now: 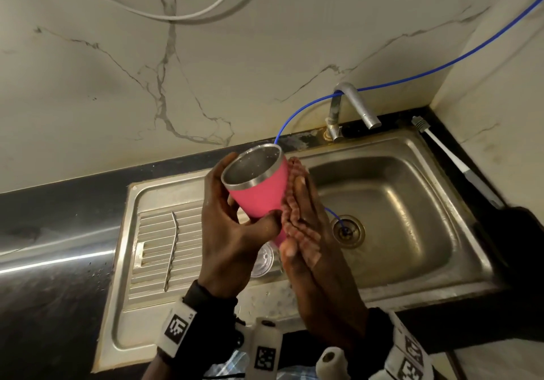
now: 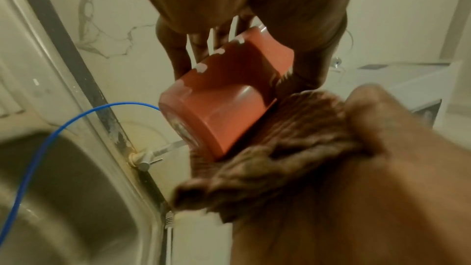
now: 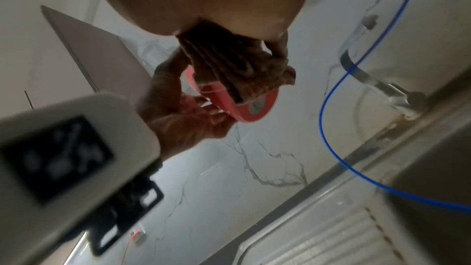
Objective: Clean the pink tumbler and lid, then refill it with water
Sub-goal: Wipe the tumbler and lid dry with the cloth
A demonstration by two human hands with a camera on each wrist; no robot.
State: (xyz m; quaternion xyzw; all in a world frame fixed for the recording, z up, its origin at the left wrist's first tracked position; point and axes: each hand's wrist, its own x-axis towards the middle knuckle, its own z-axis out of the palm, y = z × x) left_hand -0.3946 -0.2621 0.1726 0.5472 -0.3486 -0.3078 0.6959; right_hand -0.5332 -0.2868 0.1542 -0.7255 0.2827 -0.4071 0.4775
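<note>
The pink tumbler [image 1: 259, 194] with its steel rim is tilted, mouth toward me, above the sink's left edge. My left hand [image 1: 232, 232] grips it around the lower body, thumb across the front. My right hand [image 1: 309, 232] lies flat along its right side, fingers straight, pressing a brownish-pink ribbed cloth [image 1: 293, 203] against the wall. The left wrist view shows the tumbler [image 2: 224, 108] from its base with the cloth [image 2: 280, 138] against it. In the right wrist view the cloth [image 3: 229, 63] covers part of the tumbler [image 3: 244, 108]. The clear lid [image 1: 263, 259] lies on the sink below my hands.
A steel sink basin [image 1: 397, 203] lies to the right, its tap [image 1: 356, 103] at the back. A blue tube [image 1: 441, 64] runs from the wall into the drain. A metal straw [image 1: 172, 250] lies on the ribbed drainboard [image 1: 153, 232]. A white-handled brush [image 1: 441, 150] rests at the right rim.
</note>
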